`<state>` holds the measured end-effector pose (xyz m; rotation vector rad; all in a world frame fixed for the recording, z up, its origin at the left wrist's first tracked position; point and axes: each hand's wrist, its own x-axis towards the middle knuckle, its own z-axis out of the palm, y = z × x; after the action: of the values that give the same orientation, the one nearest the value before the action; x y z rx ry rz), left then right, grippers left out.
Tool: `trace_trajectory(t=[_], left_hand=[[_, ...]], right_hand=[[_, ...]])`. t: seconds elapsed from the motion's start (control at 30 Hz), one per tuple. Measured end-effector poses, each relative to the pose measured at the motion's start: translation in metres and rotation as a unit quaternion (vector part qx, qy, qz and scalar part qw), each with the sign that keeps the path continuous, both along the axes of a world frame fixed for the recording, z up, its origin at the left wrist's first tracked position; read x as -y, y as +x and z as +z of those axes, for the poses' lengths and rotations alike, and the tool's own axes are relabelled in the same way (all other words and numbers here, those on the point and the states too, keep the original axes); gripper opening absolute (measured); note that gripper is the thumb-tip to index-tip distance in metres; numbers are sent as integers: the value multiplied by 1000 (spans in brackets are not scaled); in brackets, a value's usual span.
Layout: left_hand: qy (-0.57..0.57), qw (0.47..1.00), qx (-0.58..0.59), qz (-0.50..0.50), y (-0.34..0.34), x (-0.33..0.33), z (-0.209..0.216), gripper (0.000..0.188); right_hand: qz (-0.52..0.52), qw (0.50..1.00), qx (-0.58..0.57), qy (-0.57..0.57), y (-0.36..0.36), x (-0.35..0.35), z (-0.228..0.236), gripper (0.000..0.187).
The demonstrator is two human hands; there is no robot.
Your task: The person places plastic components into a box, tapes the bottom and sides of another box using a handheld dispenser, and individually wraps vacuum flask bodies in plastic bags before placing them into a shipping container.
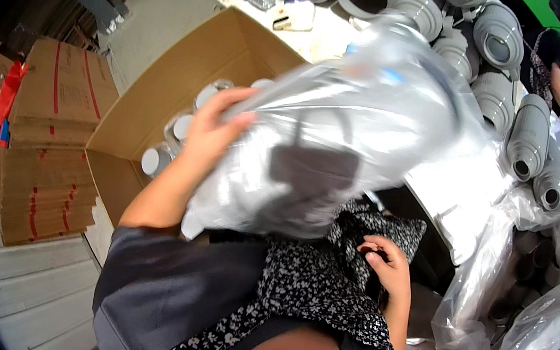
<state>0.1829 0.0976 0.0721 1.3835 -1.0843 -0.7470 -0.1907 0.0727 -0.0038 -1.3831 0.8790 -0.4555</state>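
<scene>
Left hand has the plastic bag, right hand waits low

Starting at the far left, a stack of flat cartons (53, 140) stands well out beyond the left hand. Closer in comes the open cardboard box (150, 64), just beside and behind the left forearm, with pale cylindrical pieces (156, 160) showing inside it near the wrist.

And here's the action: the left hand (214, 128) grips the near-left edge of a big translucent plastic bag (286, 123), thumb and fingers pinched on the film, the forearm angled up from the lower left. The bag spreads from that grip across the space ahead of both hands, its far end smeared by blur; whether anything is inside, I can't tell.

The step looks like handling this bag beside the box — one-handed for the moment. The next move seems to call for the right hand to come up and take the loose side, so the film can be steadied or opened.

Now that right hand (387, 259): low, in front of the patterned apron (323, 278), clear of the bag, forearm upright, fingers loosely curled toward the thumb. Whether they pinch something small, I can't tell.

Ahead and to the right of it, grey ribbed cylinders (492, 96) crowd the table (435, 190); farther right, an open clear sack (471, 296) holds darker pieces.
</scene>
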Motion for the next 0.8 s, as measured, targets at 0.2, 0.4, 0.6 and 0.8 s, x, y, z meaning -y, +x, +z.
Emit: trace_trajectory(t=[0.2,0.4,0.6,0.8], left_hand=[[15,971,57,231,117,-28,-9,37],[34,973,75,216,261,8,-32,37],[58,978,-78,184,282,-40,-66,39],[151,959,58,234,305,-33,-102,33]], right_hand=[[18,990,-126,-58,28,24,-23,25],[45,979,-166,-107,40,32,-28,25],[34,966,-237,-96,23,30,-54,24],[81,958,-240,-135,32,47,-64,24]])
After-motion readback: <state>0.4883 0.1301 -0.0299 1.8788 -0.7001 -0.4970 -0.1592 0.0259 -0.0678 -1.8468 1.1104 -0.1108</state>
